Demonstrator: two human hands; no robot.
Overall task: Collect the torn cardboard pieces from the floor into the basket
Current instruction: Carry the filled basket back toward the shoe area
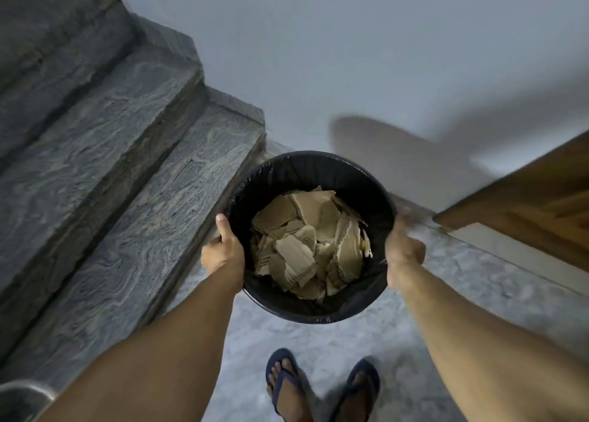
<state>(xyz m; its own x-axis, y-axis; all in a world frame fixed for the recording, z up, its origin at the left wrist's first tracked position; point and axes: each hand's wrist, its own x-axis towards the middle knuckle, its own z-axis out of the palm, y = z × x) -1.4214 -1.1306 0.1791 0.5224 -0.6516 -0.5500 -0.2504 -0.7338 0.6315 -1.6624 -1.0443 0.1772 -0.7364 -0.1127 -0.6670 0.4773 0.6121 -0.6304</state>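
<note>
Hands (223, 252) gripping basket (318, 173) beside stairs (127, 166)

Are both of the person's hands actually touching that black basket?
Touching. The head view shows the left hand gripping the basket rim with its thumb up along the wall, and the right hand pressed flat against the opposite side, no gap visible.

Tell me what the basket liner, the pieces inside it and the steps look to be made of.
Liner: thin black plastic film, glossy, wrinkled and folded over the basket rim. Pieces: brown corrugated cardboard, matte, with ragged torn edges and ribbing showing. Steps: likely polished grey stone, perhaps granite, going by the swirling veins; a stone-look tile cannot be ruled out.
</note>
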